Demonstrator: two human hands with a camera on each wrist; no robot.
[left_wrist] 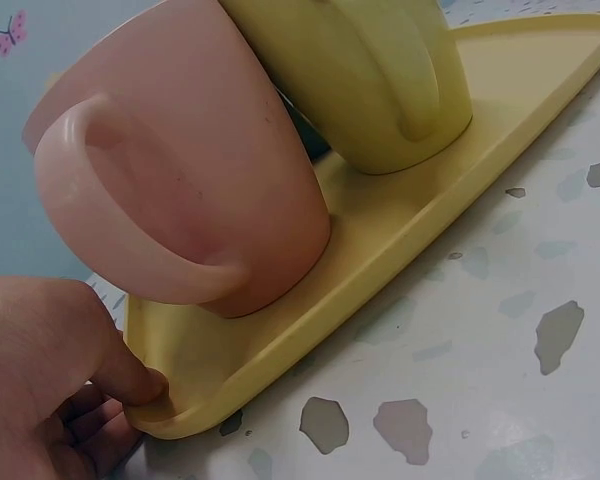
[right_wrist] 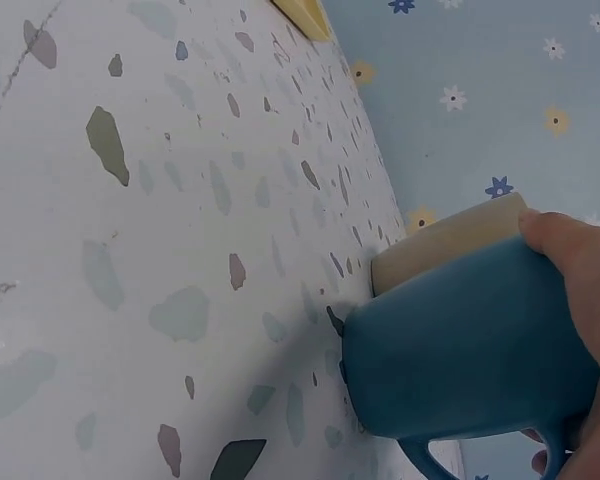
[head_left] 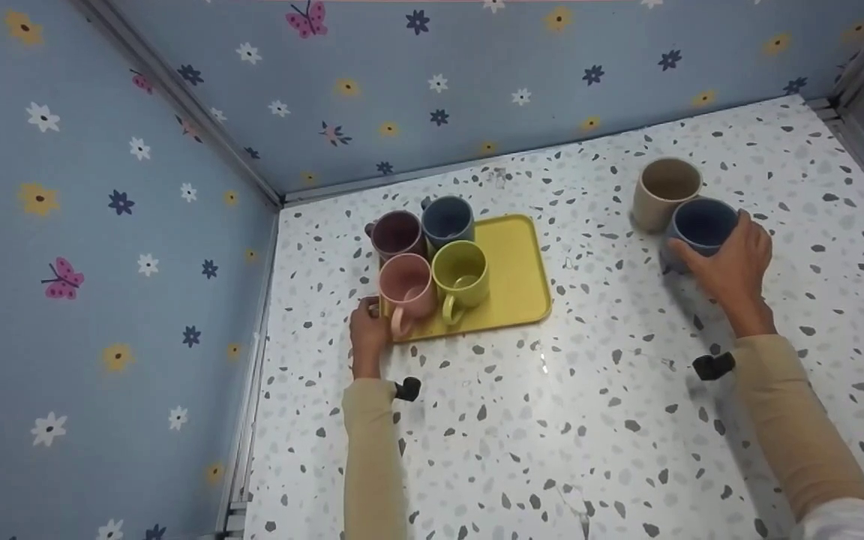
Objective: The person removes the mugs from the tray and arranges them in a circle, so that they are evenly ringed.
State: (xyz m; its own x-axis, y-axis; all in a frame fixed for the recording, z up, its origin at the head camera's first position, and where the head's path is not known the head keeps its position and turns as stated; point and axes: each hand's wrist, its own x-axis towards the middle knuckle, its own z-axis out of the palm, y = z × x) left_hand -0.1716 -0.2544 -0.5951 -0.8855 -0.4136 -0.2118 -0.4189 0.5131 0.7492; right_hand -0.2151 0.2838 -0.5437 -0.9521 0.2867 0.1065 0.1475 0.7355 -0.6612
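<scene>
1 mug (right_wrist: 460,335) in right hand (head_left: 736,262), perhaps lifted, left hand (head_left: 369,331) gripping tray (head_left: 514,277)

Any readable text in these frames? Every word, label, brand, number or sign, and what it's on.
None legible in any view.
Pink mug, yellow mug, beige mug, and blue mug in the right hand: no lettering on the sides that show.
Yellow tray: none on the visible part.
Wall: printed flowers and butterflies only.
Black wrist pieces: too small to tell if marked.
</scene>
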